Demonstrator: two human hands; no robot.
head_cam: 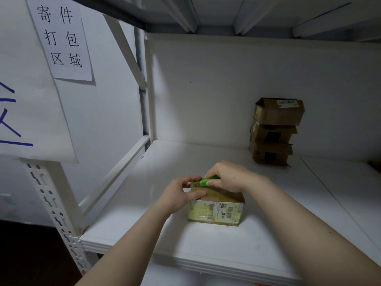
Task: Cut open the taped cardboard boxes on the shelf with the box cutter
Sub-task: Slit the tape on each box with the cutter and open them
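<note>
Left hand [181, 195] steadying taped box [216, 209], right hand [228, 177] gripping green cutter [208, 180], white shelf [144, 234]

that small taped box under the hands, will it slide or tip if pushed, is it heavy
The taped box probably slides rather than tips: it sits low and flat on the smooth white shelf. Likely light, since the left hand grips its end while the right hand holds the box cutter on top.

I'm watching the box [215, 209] sitting on the shelf [144, 223], near its front edge. My left hand [177, 195] is gripping its left end; my right hand [228, 178] is gripping the cutter [207, 180] on its top. A stack [274, 131] of boxes is standing far right, against the back wall [206, 89].
</note>
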